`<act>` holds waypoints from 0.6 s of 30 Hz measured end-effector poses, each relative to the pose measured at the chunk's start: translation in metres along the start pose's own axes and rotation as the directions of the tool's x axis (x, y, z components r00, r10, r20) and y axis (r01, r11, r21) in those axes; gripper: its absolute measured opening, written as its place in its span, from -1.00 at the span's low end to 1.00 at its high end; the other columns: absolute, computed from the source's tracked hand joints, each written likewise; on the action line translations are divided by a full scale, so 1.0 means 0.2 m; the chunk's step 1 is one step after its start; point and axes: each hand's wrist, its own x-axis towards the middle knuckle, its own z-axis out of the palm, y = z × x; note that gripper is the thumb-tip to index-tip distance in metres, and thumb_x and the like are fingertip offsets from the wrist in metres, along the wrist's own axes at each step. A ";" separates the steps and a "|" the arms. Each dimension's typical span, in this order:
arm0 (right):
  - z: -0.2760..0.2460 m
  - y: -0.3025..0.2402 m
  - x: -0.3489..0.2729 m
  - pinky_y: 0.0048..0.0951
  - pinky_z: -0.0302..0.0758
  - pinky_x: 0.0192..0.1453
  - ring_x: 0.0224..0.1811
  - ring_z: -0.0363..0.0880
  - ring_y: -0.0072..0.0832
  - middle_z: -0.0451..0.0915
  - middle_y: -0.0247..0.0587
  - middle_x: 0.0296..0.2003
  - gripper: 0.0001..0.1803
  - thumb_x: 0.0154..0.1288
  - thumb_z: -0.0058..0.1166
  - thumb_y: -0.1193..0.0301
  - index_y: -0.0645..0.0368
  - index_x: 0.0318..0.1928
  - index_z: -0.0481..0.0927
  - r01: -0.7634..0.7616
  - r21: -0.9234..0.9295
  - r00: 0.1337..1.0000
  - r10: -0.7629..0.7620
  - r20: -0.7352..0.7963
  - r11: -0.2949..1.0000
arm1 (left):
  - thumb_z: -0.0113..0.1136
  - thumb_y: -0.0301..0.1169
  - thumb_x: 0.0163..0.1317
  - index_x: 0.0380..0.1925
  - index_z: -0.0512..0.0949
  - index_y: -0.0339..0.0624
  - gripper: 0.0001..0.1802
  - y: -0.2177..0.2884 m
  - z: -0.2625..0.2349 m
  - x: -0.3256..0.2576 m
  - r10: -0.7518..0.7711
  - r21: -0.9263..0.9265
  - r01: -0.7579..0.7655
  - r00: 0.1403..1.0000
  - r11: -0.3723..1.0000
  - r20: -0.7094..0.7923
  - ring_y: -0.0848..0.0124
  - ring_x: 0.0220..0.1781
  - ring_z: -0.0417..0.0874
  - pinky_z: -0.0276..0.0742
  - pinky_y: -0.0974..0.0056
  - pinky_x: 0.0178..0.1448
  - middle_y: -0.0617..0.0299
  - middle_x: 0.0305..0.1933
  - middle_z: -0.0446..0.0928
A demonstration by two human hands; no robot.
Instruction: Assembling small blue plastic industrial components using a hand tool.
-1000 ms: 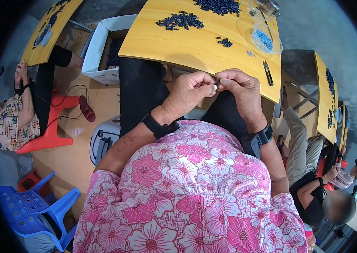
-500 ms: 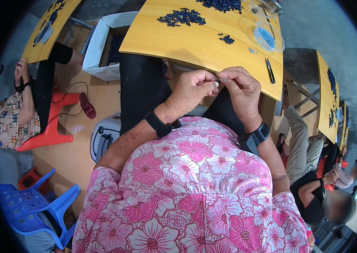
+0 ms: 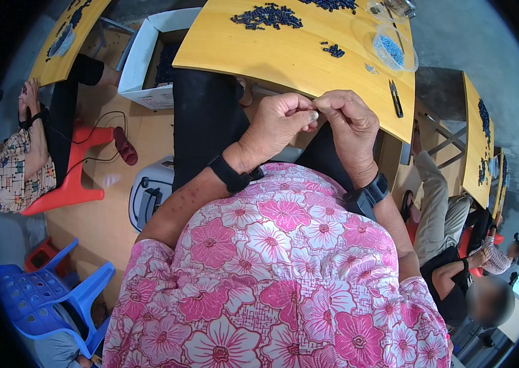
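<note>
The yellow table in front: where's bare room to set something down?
The table is barest between the left-hand pile of dark cylinders, the smaller cluster and near edge. Crowded: the far right, around the clear bowl of blue beads.

No legible text. Only candidate: white box (image 3: 155,99), outer side facing the wearer. Small faint printed marks there, grouped in a row or so, too tiny and blurred to read; can't tell if letters, digits or symbols. No brand, number or sign readable anywhere else in view.
</note>
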 end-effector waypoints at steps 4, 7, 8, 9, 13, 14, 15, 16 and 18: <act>-0.03 0.00 0.01 -0.53 0.50 -0.07 -0.23 0.59 -0.50 0.62 -0.26 -0.30 -0.77 0.11 0.07 0.73 0.21 -0.28 0.68 -0.121 0.111 0.992 0.117 0.036 0.986 | 0.15 -0.56 0.24 -0.27 0.56 -0.40 -0.89 0.04 -0.01 0.02 -0.022 0.119 0.018 0.999 0.993 0.030 0.59 -0.34 0.59 0.55 0.49 -0.22 0.25 -0.36 0.60; -0.04 0.00 0.01 -0.55 0.50 -0.05 -0.22 0.59 -0.53 0.62 -0.25 -0.27 -0.78 0.15 0.05 0.72 0.24 -0.25 0.68 -0.215 0.225 0.976 0.206 0.063 0.950 | 0.14 -0.50 0.29 -0.18 0.54 -0.38 -0.83 0.03 -0.03 0.02 -0.011 0.062 0.007 0.997 0.998 0.074 0.59 -0.30 0.59 0.54 0.47 -0.14 0.27 -0.32 0.58; -0.05 -0.01 0.02 -0.56 0.49 -0.04 -0.22 0.59 -0.54 0.61 -0.25 -0.26 -0.78 0.16 0.03 0.72 0.26 -0.24 0.68 -0.244 0.241 0.969 0.231 0.083 0.939 | 0.14 -0.50 0.29 -0.18 0.54 -0.38 -0.83 0.03 -0.04 0.02 -0.011 0.063 0.006 0.997 0.998 0.075 0.59 -0.30 0.59 0.54 0.47 -0.14 0.27 -0.32 0.58; -0.05 -0.01 0.02 -0.56 0.49 -0.04 -0.22 0.59 -0.54 0.61 -0.25 -0.26 -0.78 0.16 0.03 0.72 0.26 -0.24 0.68 -0.244 0.242 0.970 0.231 0.081 0.939 | 0.14 -0.50 0.28 -0.17 0.54 -0.38 -0.83 0.03 -0.04 0.02 -0.020 0.062 0.015 0.997 0.998 0.072 0.59 -0.29 0.59 0.54 0.47 -0.14 0.27 -0.32 0.58; -0.06 -0.02 0.02 -0.57 0.49 -0.05 -0.22 0.60 -0.54 0.62 -0.26 -0.29 -0.79 0.16 0.04 0.71 0.25 -0.24 0.67 -0.288 0.287 0.957 0.269 0.107 0.914 | 0.18 -0.54 0.22 -0.22 0.58 -0.39 -0.84 0.03 -0.02 0.01 -0.002 -0.005 0.002 1.000 1.000 0.026 0.62 -0.37 0.55 0.52 0.51 -0.25 0.29 -0.39 0.59; -0.07 -0.01 0.03 -0.57 0.49 -0.05 -0.23 0.60 -0.55 0.62 -0.26 -0.30 -0.79 0.15 0.05 0.71 0.25 -0.24 0.67 -0.301 0.296 0.954 0.280 0.112 0.906 | 0.18 -0.54 0.22 -0.22 0.58 -0.39 -0.84 0.03 -0.01 0.01 -0.001 -0.003 0.001 1.000 1.000 0.028 0.62 -0.37 0.55 0.52 0.51 -0.25 0.29 -0.39 0.59; -0.07 -0.02 0.03 -0.57 0.49 -0.05 -0.23 0.60 -0.55 0.62 -0.26 -0.30 -0.79 0.15 0.05 0.71 0.25 -0.24 0.67 -0.299 0.297 0.954 0.279 0.110 0.907 | 0.18 -0.53 0.22 -0.21 0.58 -0.39 -0.83 0.04 -0.01 0.01 0.002 0.032 -0.002 1.000 0.999 0.029 0.62 -0.37 0.55 0.51 0.51 -0.25 0.29 -0.40 0.59; -0.07 -0.02 0.03 -0.58 0.49 -0.06 -0.23 0.60 -0.55 0.62 -0.26 -0.31 -0.78 0.14 0.05 0.71 0.25 -0.24 0.67 -0.276 0.262 0.961 0.257 0.102 0.925 | 0.19 -0.51 0.23 -0.21 0.59 -0.39 -0.82 0.04 0.00 0.01 0.004 0.067 -0.006 1.000 0.998 0.029 0.62 -0.37 0.55 0.51 0.51 -0.25 0.30 -0.40 0.59; -0.07 -0.02 0.03 -0.58 0.49 -0.06 -0.23 0.60 -0.55 0.62 -0.26 -0.32 -0.78 0.13 0.06 0.72 0.25 -0.24 0.67 -0.250 0.228 0.967 0.234 0.096 0.941 | 0.19 -0.50 0.23 -0.21 0.60 -0.38 -0.82 0.04 0.00 0.01 0.014 0.087 -0.015 1.000 0.996 0.020 0.63 -0.37 0.54 0.51 0.51 -0.26 0.30 -0.40 0.59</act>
